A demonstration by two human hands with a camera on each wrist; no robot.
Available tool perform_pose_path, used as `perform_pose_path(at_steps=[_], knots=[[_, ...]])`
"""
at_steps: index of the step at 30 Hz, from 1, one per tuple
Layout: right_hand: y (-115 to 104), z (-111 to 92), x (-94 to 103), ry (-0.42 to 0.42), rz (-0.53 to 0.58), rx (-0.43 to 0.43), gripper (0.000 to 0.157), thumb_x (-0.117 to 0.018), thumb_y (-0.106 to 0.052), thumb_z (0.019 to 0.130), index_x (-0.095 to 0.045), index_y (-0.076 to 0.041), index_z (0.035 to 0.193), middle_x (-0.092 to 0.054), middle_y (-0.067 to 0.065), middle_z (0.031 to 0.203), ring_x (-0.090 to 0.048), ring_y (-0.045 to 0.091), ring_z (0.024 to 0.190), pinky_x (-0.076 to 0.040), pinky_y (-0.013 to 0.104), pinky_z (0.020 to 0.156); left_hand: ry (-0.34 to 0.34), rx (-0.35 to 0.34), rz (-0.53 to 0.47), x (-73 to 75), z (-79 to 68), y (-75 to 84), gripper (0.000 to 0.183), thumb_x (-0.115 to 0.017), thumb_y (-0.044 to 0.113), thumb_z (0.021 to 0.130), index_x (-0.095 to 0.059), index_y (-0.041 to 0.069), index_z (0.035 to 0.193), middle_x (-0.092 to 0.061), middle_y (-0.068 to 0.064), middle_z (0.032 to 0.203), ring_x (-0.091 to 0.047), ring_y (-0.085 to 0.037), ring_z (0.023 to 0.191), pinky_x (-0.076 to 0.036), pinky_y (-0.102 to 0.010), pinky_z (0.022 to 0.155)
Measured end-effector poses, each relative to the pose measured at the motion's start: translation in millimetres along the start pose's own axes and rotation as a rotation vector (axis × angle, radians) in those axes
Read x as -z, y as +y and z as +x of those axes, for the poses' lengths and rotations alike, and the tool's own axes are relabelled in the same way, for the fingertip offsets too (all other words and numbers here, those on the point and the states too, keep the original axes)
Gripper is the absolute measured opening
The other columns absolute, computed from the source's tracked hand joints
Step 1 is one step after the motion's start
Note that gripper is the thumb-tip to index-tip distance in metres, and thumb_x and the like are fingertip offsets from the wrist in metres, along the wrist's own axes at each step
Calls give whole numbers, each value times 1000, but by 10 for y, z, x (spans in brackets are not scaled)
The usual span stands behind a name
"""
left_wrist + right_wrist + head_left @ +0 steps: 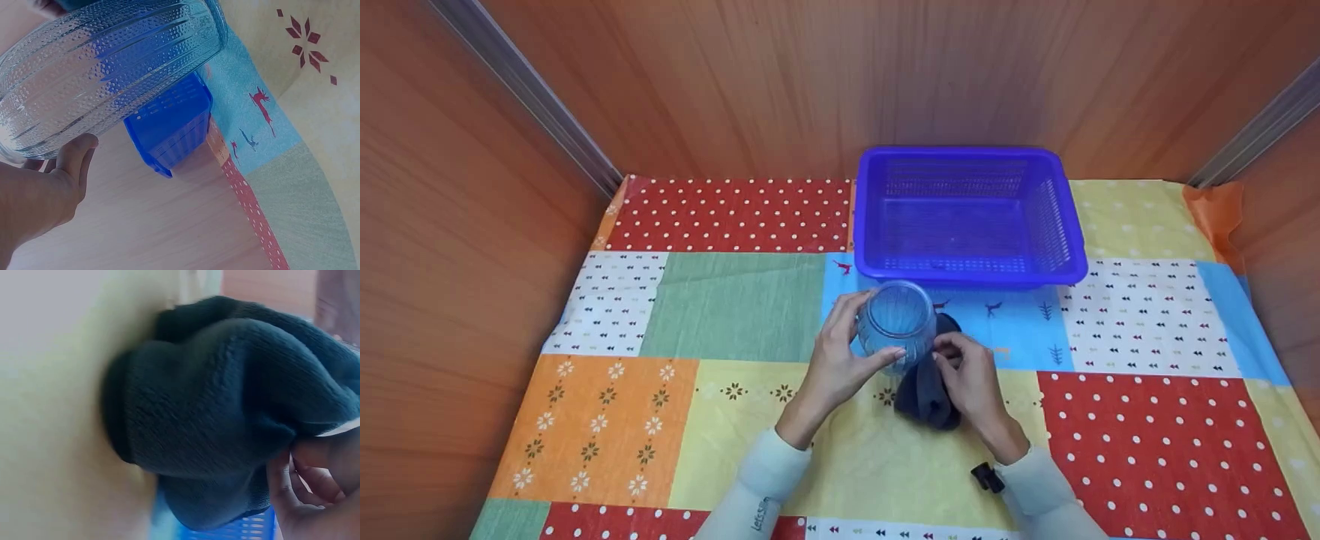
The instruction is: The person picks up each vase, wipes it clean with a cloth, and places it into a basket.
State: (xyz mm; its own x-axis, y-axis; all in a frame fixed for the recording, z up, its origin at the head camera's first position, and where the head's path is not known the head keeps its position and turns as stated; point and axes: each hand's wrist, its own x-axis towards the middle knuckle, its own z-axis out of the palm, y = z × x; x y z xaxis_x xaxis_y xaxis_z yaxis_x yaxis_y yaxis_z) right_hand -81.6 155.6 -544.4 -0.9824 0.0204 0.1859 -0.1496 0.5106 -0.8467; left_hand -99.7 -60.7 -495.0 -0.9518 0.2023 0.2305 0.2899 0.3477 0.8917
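Observation:
A clear glass jar (897, 319) with ribbed, dimpled sides stands tilted a little in my left hand (840, 352), whose thumb and fingers curl round it. The left wrist view shows the jar (112, 79) large, with the left hand (50, 191) at its rim end. Beside the jar, my right hand (973, 379) pinches a dark grey plush cloth (928, 394) between thumb and fingers. In the right wrist view the bunched cloth (208, 405) hangs in folds from the right hand (320, 478). Part of the cloth lies behind the jar in the head view.
A purple-blue plastic basket (960, 277) with slotted walls stands behind the hands, close to the wooden back wall (825, 82). A patchwork tablecloth (742, 307) covers the table. Wooden panels rise at left and right. A small black clip (987, 478) sits by the right sleeve.

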Motion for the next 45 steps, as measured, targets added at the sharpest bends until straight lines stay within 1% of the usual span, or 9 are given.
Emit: perform_pose_path(at_steps=[7, 13, 16, 20, 23, 27, 34, 40, 45], knots=[[58, 14, -78, -39, -20, -33, 12, -71, 14, 91, -72, 6, 100, -75, 18, 92, -74, 31, 82, -63, 40, 72, 2, -3, 3, 23, -15, 0, 83, -93, 33, 82, -54, 15, 153, -54, -7, 148, -56, -26, 134, -57, -52, 101], [29, -15, -51, 0, 0, -7, 11, -72, 13, 92, -73, 5, 98, -74, 15, 90, -72, 29, 81, -61, 31, 71, 2, -4, 3, 15, -20, 13, 82, -93, 32, 83, -54, 14, 152, -54, -8, 148, -57, -27, 135, -57, -50, 102], [-46, -18, 12, 34, 26, 15, 10, -72, 12, 93, -73, 3, 98, -73, 14, 90, -72, 28, 81, -60, 27, 72, -2, -1, 3, 12, -14, 21, 83, -94, 30, 82, -53, 14, 153, -54, -7, 148, -57, -27, 135, -57, -49, 103], [-182, -6, 114, 66, 66, 36, 10, -71, 12, 93, -73, 3, 98, -73, 14, 92, -71, 26, 85, -60, 22, 75, -1, -7, -6, 1, -9, 15, 81, -93, 26, 83, -53, 14, 152, -54, -9, 148, -57, -30, 134, -57, -54, 102], [-283, 3, 178, 88, 82, 53, 11, -71, 13, 93, -74, 4, 99, -73, 14, 94, -70, 21, 89, -59, 17, 76, -2, -4, -13, -1, -9, 10, 81, -93, 27, 83, -54, 13, 152, -54, -9, 148, -57, -30, 134, -57, -58, 102], [-403, 18, 241, 120, 93, 98, 12, -71, 14, 92, -73, 5, 100, -72, 14, 95, -68, 15, 90, -57, 14, 77, -9, 6, -8, 7, -9, 14, 82, -93, 32, 82, -54, 15, 152, -54, -7, 148, -56, -26, 135, -56, -54, 104], [-571, 67, 284, 134, 65, 174, 11, -71, 11, 94, -74, 3, 101, -73, 11, 98, -71, 24, 91, -57, 15, 80, -9, 10, 8, 21, -6, 13, 82, -94, 34, 82, -55, 15, 152, -55, -5, 148, -55, -24, 136, -56, -48, 105], [-621, 76, 302, 145, 39, 201, 11, -73, 10, 94, -75, 2, 101, -73, 11, 98, -72, 25, 90, -58, 15, 82, -15, 18, 12, 16, -5, 21, 82, -93, 35, 83, -53, 15, 153, -54, -6, 149, -55, -26, 136, -56, -50, 104], [-647, 64, 340, 122, 19, 202, 15, -75, 10, 92, -77, 2, 105, -74, 10, 102, -72, 26, 90, -63, 27, 80, -15, 19, 16, 17, -1, 23, 82, -93, 34, 83, -53, 14, 152, -54, -6, 148, -56, -25, 135, -56, -47, 105]])
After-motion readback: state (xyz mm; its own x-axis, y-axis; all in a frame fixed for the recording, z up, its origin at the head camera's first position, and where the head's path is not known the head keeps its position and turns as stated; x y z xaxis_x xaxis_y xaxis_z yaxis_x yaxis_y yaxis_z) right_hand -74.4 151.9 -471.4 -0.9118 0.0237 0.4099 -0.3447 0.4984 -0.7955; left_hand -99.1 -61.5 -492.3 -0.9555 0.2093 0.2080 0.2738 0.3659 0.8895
